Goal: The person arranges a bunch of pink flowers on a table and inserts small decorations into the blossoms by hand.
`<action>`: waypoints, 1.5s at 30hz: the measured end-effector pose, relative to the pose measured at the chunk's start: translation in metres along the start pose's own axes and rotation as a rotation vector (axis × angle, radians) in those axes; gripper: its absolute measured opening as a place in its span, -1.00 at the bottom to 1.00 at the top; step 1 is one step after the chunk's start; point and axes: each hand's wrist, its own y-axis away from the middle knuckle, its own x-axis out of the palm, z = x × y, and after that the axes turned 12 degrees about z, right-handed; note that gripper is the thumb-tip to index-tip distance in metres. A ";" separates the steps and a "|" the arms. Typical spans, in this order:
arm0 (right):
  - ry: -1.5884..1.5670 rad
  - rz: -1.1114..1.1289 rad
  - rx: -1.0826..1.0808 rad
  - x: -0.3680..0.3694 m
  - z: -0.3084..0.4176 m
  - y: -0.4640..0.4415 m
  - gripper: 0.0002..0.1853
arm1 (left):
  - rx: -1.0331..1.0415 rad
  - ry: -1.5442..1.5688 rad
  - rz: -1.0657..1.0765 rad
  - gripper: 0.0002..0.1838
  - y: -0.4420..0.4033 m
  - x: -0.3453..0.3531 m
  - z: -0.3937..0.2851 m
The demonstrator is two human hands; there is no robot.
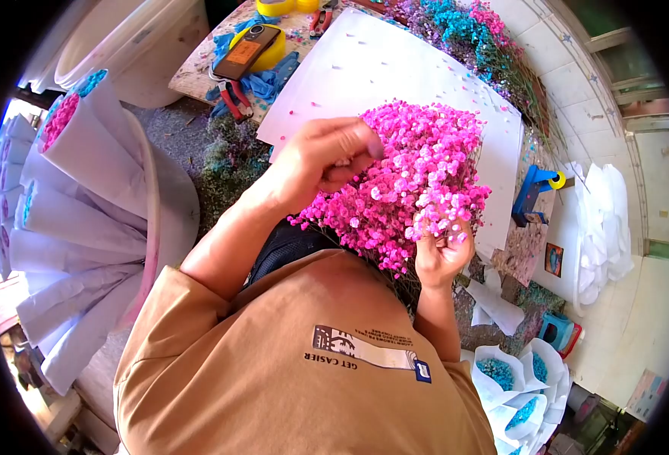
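A large bunch of bright pink baby's breath point(418, 167) spreads in front of my chest, over the near edge of a white sheet point(350, 68). My left hand point(331, 159) is at the upper left of the blossoms, its fingers curled together; whatever lies between them is hidden. My right hand point(444, 254) is at the bunch's lower right, with thumb and fingers closed on flowering sprigs. Most of the stems are hidden beneath the blooms and beside my body.
Paper-wrapped bouquets point(84, 189) fill a tub on the left. Pliers point(234, 98), a phone point(249, 51) and yellow tape point(268, 53) lie at the back. Blue and purple flowers point(463, 38) line the far edge. A blue tape dispenser point(532, 193) stands right; wrapped blue bunches point(513, 379) stand lower right.
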 end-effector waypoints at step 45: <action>0.154 0.114 -0.212 0.002 0.012 -0.011 -0.63 | 0.108 -0.417 0.218 -0.85 -0.021 0.003 -0.007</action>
